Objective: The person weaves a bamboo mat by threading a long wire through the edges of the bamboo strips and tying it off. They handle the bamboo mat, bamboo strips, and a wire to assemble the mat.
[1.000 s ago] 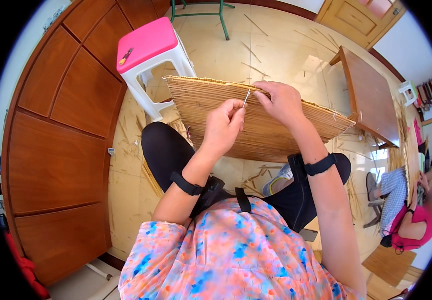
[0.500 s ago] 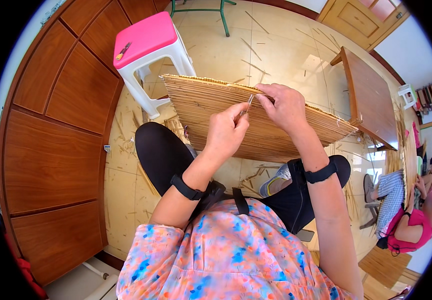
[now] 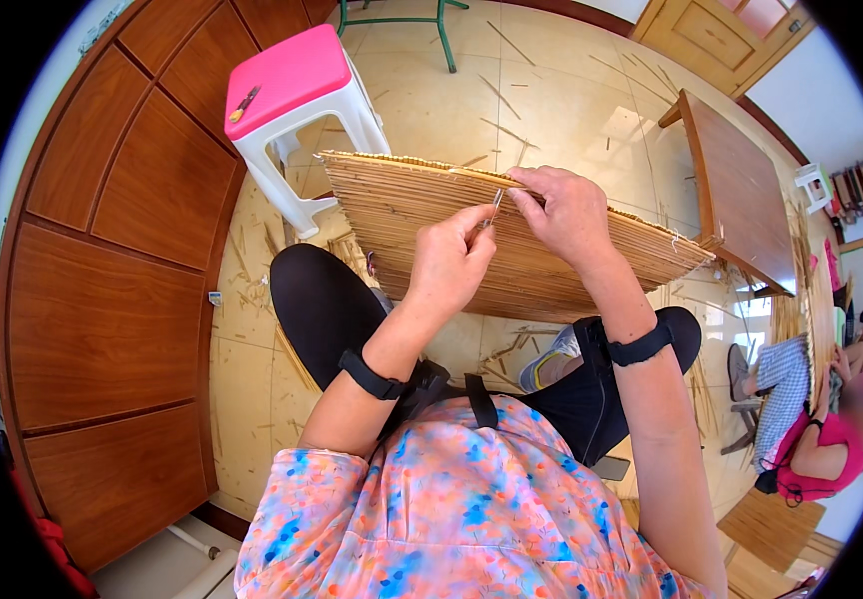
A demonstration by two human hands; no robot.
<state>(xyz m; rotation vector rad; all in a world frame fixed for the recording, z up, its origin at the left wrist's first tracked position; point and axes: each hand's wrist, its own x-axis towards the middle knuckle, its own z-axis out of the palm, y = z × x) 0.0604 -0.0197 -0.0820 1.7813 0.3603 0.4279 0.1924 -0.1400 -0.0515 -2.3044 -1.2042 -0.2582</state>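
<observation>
A mat of thin straw-coloured reeds slants across in front of me, with a thick bound top edge and pale threads at its right end. My left hand is closed on a slim silver tool, perhaps a needle or pincers, too small to tell, pointing up toward that edge. My right hand grips the mat's top edge just right of the tool's tip, fingers over the rim and thumb against the front face.
Behind the mat stand a pink-topped stool with a knife and a low wooden table. Wooden cabinets line the left. At right a co-worker in pink sits by another mat. Reed scraps lie on the floor.
Since one second ago my left hand has moved slightly right with the silver tool, and my right hand has shifted a little right along the edge. The last half second shows little movement.
</observation>
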